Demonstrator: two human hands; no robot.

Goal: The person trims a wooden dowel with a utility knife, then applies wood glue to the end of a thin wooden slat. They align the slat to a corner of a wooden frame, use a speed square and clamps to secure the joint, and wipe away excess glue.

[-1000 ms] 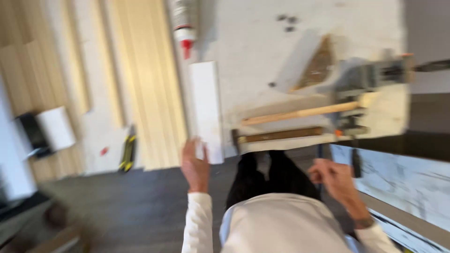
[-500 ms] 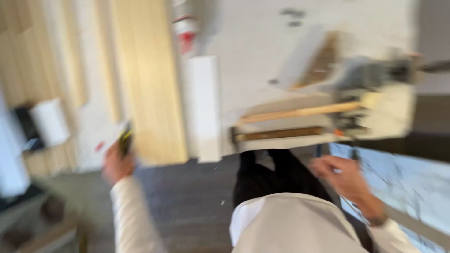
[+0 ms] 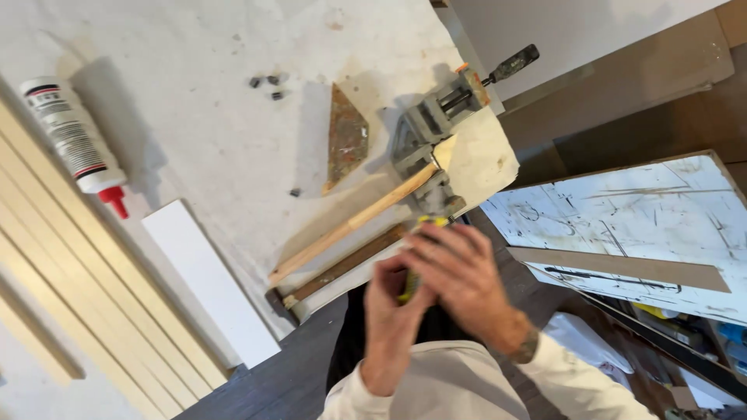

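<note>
Hands meet at the near edge of the bench, close to my chest. My left hand (image 3: 393,315) is curled shut around a small yellow and black tool (image 3: 412,280), whose yellow tip pokes out above the knuckles; motion blur keeps me from telling what kind of tool it is. My right hand (image 3: 459,272) lies over the top of the left with its fingers spread and loosely bent, touching the tool, though I cannot tell whether it truly grips it.

Just beyond the hands, a grey clamp (image 3: 428,136) with a black handle sits at the corner of the white bench top (image 3: 218,124) and pinches a pale wooden strip (image 3: 354,222) that runs diagonally toward me. A darker wooden strip (image 3: 346,264) lies beside it, nearer the edge. A triangular rusty-looking offcut (image 3: 345,140) rests further in, with a few small dark bits (image 3: 268,84) near it. To the left lie a white board (image 3: 210,284), a white glue bottle with a red nozzle (image 3: 74,140), and long pale wood slats (image 3: 85,288).
</note>
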